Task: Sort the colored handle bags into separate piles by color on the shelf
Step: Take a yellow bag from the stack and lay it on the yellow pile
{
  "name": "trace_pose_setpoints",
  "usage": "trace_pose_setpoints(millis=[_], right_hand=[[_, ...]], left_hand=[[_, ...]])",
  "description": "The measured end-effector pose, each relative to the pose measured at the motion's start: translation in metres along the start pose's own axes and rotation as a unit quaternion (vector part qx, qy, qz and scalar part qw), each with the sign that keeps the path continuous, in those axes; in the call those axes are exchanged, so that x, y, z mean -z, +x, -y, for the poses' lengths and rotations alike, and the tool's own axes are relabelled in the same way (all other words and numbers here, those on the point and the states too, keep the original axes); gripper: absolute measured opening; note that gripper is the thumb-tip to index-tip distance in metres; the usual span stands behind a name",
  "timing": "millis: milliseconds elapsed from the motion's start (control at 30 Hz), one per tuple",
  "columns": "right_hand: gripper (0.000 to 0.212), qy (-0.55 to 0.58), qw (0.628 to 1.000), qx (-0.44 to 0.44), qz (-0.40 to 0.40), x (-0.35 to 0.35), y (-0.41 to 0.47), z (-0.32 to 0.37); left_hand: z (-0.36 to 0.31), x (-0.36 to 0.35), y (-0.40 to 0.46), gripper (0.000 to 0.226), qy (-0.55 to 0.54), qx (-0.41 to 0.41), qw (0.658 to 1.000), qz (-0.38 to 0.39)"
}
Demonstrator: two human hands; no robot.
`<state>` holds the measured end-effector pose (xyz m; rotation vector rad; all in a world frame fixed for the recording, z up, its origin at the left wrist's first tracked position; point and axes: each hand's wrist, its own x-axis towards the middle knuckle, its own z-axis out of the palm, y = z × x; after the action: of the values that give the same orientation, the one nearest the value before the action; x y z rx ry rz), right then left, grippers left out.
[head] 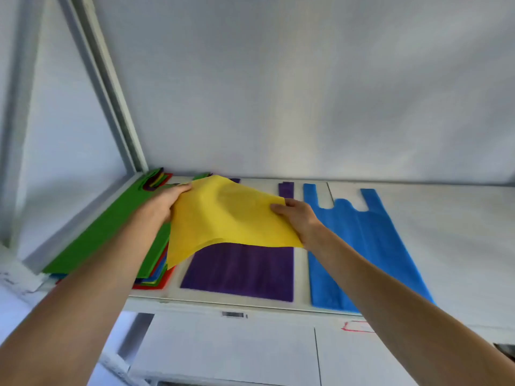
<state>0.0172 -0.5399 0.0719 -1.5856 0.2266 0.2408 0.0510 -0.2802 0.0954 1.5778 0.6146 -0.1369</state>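
Note:
A yellow handle bag (225,218) hangs in the air above the shelf, held at both sides. My left hand (163,203) grips its left edge and my right hand (299,218) pinches its right edge. Under it lies a purple bag (242,271), flat on the white shelf (446,246). To the right a blue bag (362,246) lies flat with its handles toward the wall. At the left is a mixed stack with a green bag (106,235) on top; red, blue and yellow edges (152,280) stick out below it.
A white wall rises behind the shelf and a grey metal upright (111,87) stands at the left corner. The shelf's front edge carries a barcode label (234,314). Bare white shelf lies to the right of the blue bag.

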Motion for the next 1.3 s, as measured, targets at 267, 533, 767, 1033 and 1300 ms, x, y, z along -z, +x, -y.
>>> trace_pose_setpoints(millis=[267, 533, 767, 1033, 1300], right_hand=[[0.038, 0.041, 0.998, 0.039, -0.035, 0.242, -0.044, 0.019], [0.025, 0.018, 0.998, 0.015, -0.056, 0.437, -0.051, 0.073], [0.036, -0.023, 0.98, 0.157, -0.122, 0.525, -0.033, 0.126], [0.043, -0.042, 0.991, 0.032, -0.122, 0.57, -0.008, 0.004], [0.052, -0.113, 0.973, -0.113, -0.169, 0.557, -0.017, -0.108]], left_hand=[[-0.03, -0.202, -0.069, 0.044, 0.03, -0.096, 0.994, 0.034], [-0.091, -0.395, -0.126, 0.016, 0.065, -0.142, 0.977, 0.142], [-0.14, -0.492, -0.129, 0.02, -0.032, -0.231, 0.935, 0.266], [-0.026, -0.554, -0.067, 0.03, 0.025, -0.173, 0.946, 0.274], [0.108, -0.56, -0.041, 0.037, 0.234, -0.086, 0.953, 0.174]])
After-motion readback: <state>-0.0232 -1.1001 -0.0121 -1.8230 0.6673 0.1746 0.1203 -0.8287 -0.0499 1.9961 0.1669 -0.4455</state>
